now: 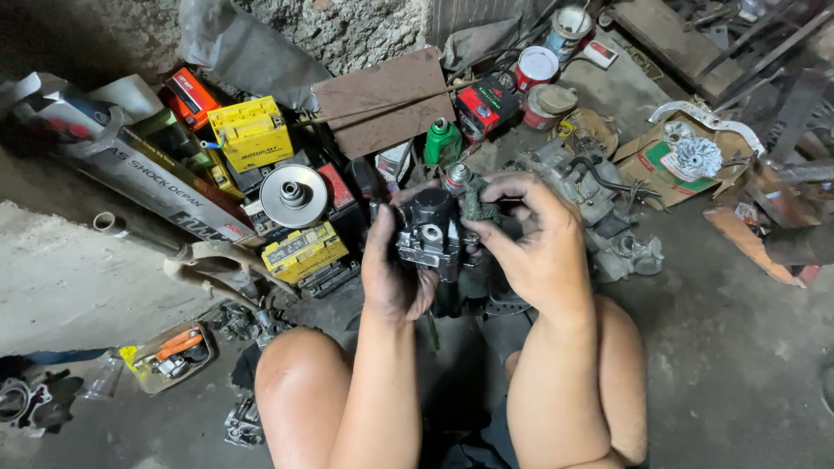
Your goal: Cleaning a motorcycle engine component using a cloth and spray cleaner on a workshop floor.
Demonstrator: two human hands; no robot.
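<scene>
Grey concrete floor (738, 347) bears yellow batteries (252, 132), tins (536, 66), a pulley (294, 196).

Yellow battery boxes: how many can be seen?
2: a larger yellow box upper left by the wall, a flatter yellow box below the silver pulley disc. Clutter may hide more.

Dim, flat workshop light; deep shadow at top-left and edges; sharp centre; mild wide-angle stretch

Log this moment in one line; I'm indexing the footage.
left hand: holds black carburetor | right hand: presses dark rag on it
</scene>
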